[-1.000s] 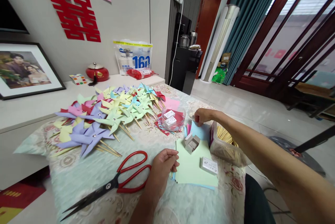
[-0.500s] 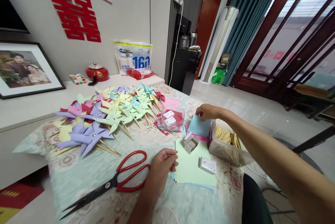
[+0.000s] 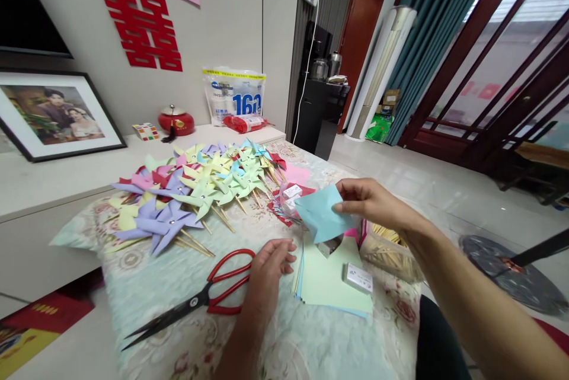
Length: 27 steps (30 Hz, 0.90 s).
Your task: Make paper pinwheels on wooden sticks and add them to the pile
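My right hand (image 3: 362, 199) pinches a light blue paper square (image 3: 326, 213) by its right edge and holds it above the stack. Slits seem to run in from its edges. My left hand (image 3: 273, 258) rests loosely curled on the cloth, fingers somewhat apart and nothing in them. Beside it lie the red-handled scissors (image 3: 195, 302), blades pointing left. Right of that hand is a stack of pale green paper (image 3: 326, 279) with blue sheets beneath. A small white box (image 3: 358, 278) sits on the stack; an opened box (image 3: 329, 246) is partly hidden under the blue paper.
Many finished paper pinwheels (image 3: 204, 190) on sticks cover the far left of the table. A clear plastic tub (image 3: 391, 258) of wooden sticks stands at the right. Small boxes (image 3: 292, 191) in a clear bag lie on red paper. A framed photo (image 3: 62, 113) leans behind.
My right hand has lifted the blue paper square from beside the tub and brought it over the stack, covering the opened box. My left hand stays near the stack. The view has shifted slightly.
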Each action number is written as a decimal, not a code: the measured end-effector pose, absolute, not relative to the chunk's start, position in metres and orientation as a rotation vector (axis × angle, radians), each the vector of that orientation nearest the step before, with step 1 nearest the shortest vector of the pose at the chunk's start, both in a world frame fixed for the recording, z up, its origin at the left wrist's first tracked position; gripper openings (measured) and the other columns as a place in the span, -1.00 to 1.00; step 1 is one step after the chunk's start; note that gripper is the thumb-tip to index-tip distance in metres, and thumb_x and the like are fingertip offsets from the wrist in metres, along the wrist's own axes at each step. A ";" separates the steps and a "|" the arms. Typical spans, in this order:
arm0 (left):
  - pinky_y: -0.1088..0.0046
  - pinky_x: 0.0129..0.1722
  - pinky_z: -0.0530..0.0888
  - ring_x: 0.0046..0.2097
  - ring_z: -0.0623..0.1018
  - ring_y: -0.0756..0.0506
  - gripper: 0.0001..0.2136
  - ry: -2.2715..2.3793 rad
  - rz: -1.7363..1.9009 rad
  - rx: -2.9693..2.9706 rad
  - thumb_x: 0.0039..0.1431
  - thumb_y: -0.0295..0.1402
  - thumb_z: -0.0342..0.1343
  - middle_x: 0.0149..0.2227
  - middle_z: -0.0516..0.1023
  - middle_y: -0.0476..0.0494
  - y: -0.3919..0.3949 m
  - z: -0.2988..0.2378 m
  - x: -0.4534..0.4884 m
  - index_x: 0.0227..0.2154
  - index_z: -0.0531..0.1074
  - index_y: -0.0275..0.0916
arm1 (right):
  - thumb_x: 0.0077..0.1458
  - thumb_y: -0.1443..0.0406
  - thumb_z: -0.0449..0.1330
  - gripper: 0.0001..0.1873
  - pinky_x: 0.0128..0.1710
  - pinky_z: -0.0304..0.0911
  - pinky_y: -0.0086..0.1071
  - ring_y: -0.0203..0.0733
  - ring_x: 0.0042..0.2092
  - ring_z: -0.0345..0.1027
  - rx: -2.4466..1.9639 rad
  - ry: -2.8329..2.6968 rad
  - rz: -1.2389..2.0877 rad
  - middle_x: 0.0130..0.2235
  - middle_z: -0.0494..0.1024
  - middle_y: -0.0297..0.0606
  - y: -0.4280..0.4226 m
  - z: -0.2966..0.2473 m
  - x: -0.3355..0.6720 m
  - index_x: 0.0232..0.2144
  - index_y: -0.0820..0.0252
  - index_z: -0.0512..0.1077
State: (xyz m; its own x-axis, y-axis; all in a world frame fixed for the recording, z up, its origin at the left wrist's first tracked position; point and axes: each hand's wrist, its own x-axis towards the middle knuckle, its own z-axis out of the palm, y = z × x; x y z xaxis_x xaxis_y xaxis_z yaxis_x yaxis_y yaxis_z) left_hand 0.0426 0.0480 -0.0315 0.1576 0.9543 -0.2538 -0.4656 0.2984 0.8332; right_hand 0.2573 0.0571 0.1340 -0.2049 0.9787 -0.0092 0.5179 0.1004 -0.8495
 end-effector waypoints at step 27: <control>0.30 -0.19 0.51 -0.27 0.63 -0.17 -0.61 0.756 1.137 0.761 -0.18 -0.30 0.44 -0.32 0.68 -0.18 0.036 -0.015 0.028 -0.23 0.57 -0.31 | -0.05 0.19 0.45 -0.50 -0.10 0.42 -0.24 -0.11 -0.11 0.53 -1.006 -1.216 1.255 -0.14 0.65 -0.25 0.010 0.005 0.201 -0.03 0.06 0.48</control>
